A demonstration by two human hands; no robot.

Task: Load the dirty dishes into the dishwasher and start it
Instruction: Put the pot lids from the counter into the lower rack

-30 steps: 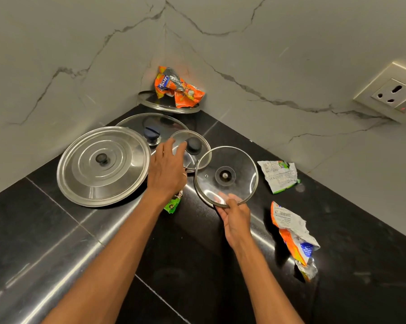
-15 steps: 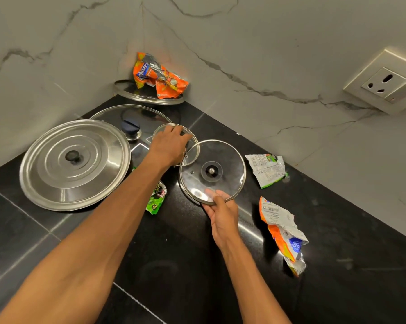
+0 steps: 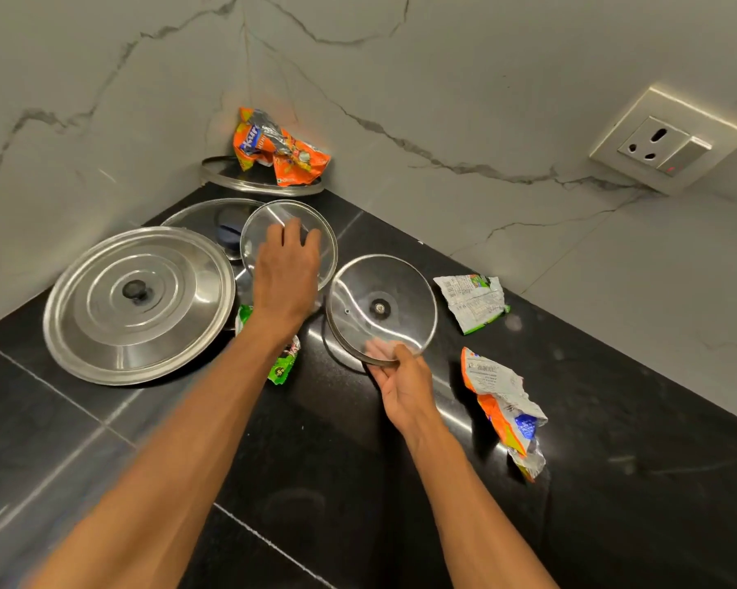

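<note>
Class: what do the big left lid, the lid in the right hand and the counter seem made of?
Big lid: likely steel, shiny; opaque, mirrors light. Right lid: clear glass, metal rim; counter shows through. Counter: perhaps polished black stone; glossy glare.

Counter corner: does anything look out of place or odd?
Yes, rubbish among the lids: a crumpled orange wrapper on the corner lid, a white-green wrapper and an orange-white wrapper right of the nearer glass lid, a green wrapper beneath the left forearm.
</note>
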